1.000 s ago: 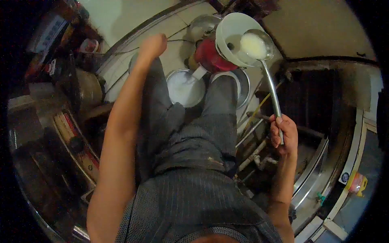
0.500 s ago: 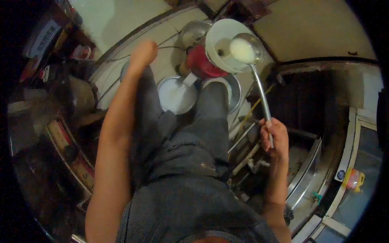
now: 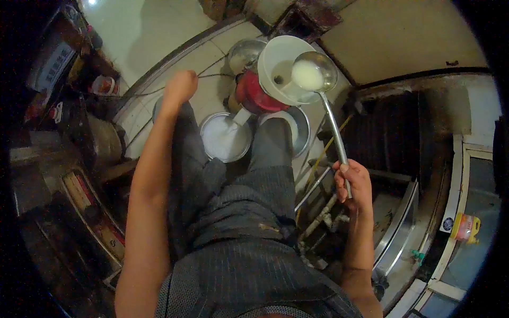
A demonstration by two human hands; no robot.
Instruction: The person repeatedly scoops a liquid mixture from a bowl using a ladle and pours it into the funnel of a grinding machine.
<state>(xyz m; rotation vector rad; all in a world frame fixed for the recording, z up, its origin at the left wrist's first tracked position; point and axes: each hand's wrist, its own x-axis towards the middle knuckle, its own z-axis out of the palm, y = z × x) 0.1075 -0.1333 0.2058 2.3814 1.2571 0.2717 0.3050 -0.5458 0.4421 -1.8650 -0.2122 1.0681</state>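
My right hand (image 3: pixel 354 183) is closed around the handle of a long metal ladle (image 3: pixel 330 119). White liquid lies in the ladle's bowl, over the right side of a pale funnel-like hopper (image 3: pixel 273 55) with a dark spot inside. Below the hopper stands a red machine (image 3: pixel 253 95), its pale spout (image 3: pixel 242 116) pointing into a metal pot (image 3: pixel 205 131) of white, frothy contents. My left hand (image 3: pixel 181 86) is curled at my left knee; its fingers are mostly hidden, and I cannot see whether anything is in it.
Another metal pot (image 3: pixel 304 135) stands beside my right knee, partly hidden. A metal bowl (image 3: pixel 245 51) sits behind the machine. Pipes (image 3: pixel 323 215) run at the right, near a yellow and pink container (image 3: pixel 466 228). A cable crosses the tiled floor (image 3: pixel 212 58).
The whole view has shifted, so the machine, pots and both hands appear lower and further left. The ladle stays over the hopper in my right hand's hold.
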